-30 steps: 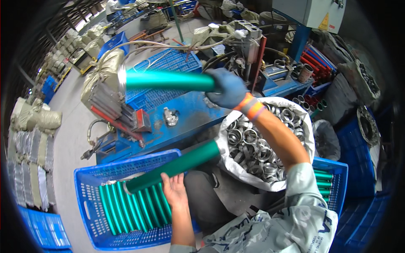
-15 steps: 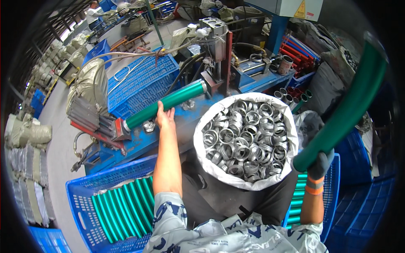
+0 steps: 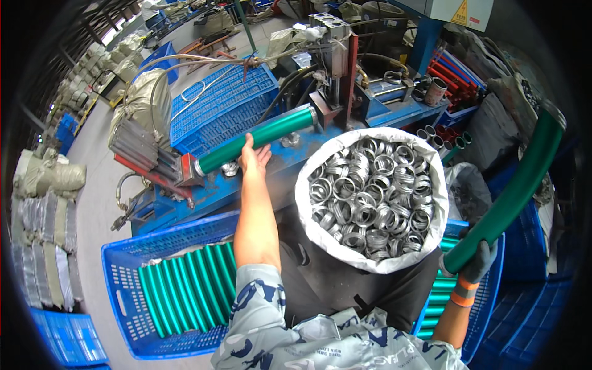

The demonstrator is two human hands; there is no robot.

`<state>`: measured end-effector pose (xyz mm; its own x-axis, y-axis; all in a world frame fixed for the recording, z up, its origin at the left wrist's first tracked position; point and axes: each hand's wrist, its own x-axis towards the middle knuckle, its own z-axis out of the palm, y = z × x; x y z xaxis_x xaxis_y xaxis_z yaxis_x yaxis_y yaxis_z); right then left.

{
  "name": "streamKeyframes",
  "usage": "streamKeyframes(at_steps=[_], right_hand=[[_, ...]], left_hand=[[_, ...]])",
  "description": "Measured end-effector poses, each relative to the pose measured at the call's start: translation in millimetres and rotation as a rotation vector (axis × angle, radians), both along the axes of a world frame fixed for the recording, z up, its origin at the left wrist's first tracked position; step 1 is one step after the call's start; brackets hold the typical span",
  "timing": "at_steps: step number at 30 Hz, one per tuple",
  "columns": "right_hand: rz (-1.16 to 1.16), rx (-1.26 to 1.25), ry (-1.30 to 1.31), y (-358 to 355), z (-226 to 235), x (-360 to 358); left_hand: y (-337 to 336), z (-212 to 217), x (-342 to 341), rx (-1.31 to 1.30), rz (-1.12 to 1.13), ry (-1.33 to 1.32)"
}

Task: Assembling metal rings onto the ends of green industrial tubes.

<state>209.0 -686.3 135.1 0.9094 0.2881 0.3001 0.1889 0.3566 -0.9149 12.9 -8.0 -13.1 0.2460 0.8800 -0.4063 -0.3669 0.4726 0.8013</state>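
White sack (image 3: 320, 229): set open at centre, rim rolled down, filled with metal rings (image 3: 370, 188).
Warning sign (image 3: 459, 13): yellow triangle, fixed on a pale cabinet (image 3: 475, 11) at top right.
Tied sacks (image 3: 46, 176): grey-green, stacked along the left edge.
Screens: none are seen.

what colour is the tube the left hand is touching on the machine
Green, with a metal end; the tube under the left hand shows best in the head view.
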Motion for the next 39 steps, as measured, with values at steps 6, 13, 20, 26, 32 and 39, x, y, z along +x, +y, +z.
streamKeyframes(at_steps=[6, 13, 20, 26, 32, 39], right_hand=[[-0.469, -0.368, 0.15, -149, -37, 27], [-0.736, -0.703, 0.451, -255, -223, 36], [-0.693, -0.67, 0.798, -291, -349, 122], [-0.462, -0.479, 1.016, -181, -368, 203], [-0.319, -0.979, 0.812, -178, -395, 184], [-0.524, -1.383, 0.309, -157, -347, 195]], left_hand=[[45, -53, 1, 0.117, -0.132, -0.274], [48, -25, -34, -0.159, -0.186, 0.121], [-106, -38, -47, 0.241, -0.252, 0.296], [-148, -21, -181, 0.3, -0.093, 0.446], [-254, -62, -239, 0.234, 0.022, 0.814], [-316, -143, -352, 0.178, 0.039, 1.148]])
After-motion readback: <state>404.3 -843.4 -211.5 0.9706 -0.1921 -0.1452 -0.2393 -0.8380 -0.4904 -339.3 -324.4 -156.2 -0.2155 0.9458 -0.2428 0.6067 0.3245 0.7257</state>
